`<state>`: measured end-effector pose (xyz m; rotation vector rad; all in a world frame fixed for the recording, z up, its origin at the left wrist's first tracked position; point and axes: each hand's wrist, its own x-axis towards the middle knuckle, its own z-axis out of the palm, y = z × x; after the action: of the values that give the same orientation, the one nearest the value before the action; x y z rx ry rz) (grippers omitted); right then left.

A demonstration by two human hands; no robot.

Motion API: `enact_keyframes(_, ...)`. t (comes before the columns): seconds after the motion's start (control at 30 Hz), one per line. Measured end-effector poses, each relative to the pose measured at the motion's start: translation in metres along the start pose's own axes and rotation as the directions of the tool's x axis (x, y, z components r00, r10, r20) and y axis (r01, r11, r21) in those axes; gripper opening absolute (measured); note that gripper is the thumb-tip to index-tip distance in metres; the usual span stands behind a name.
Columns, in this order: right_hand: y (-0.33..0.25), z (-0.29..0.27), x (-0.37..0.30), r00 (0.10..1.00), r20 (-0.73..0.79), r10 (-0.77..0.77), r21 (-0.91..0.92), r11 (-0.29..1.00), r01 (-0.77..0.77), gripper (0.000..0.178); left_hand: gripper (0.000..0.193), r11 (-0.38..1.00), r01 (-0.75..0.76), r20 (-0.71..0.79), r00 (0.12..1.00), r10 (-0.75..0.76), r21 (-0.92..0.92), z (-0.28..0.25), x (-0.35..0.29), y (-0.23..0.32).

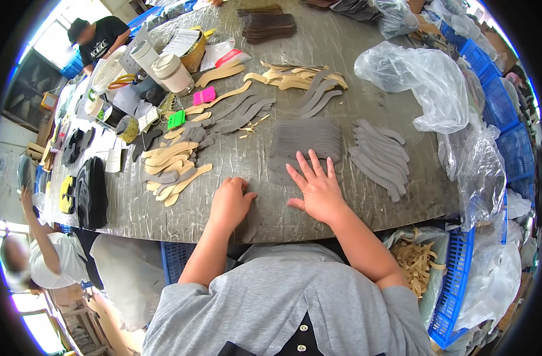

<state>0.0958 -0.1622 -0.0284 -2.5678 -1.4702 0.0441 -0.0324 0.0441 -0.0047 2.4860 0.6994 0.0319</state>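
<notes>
My right hand (317,188) lies flat with fingers spread, its fingertips on the lower part of a row of overlapping grey flat pieces (304,137). To its left, my left hand (230,200) rests on the table with its fingers curled under. What they hold, if anything, is hidden. Beside the left thumb and wrist lies a narrow grey curved strip (250,221). Right of the row, grey wavy strips (380,159) are fanned out in an overlapping stack. Tan and grey curved strips (175,169) form a loose pile left of my left hand.
Toward the back lie more tan strips (303,77), brown stacked pieces (265,26) and a white jar (172,72). Clear plastic bags (419,77) cover the right side, near blue crates (481,62). A bin of tan scraps (414,264) stands below the front edge. Two people are at left.
</notes>
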Motion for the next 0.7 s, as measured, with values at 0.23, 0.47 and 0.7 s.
enact_keyframes(0.23,-0.010,-0.001,-0.027,0.978,-0.207,0.032,0.238,0.971,0.018,0.062,0.018,0.949,0.051,0.121,0.993,-0.013,-0.311,-0.009,0.001,0.000)
enact_keyframes(0.47,-0.038,-0.042,-0.022,0.958,0.048,0.282,0.962,0.246,-0.121,0.006,0.024,0.620,-0.009,0.210,0.937,0.278,-0.784,-0.024,-0.018,0.045)
enact_keyframes(0.7,-0.032,-0.052,-0.028,0.966,0.138,0.220,0.963,0.197,-0.183,0.007,0.023,0.669,-0.204,0.131,0.901,0.414,-0.715,-0.016,-0.015,0.051)
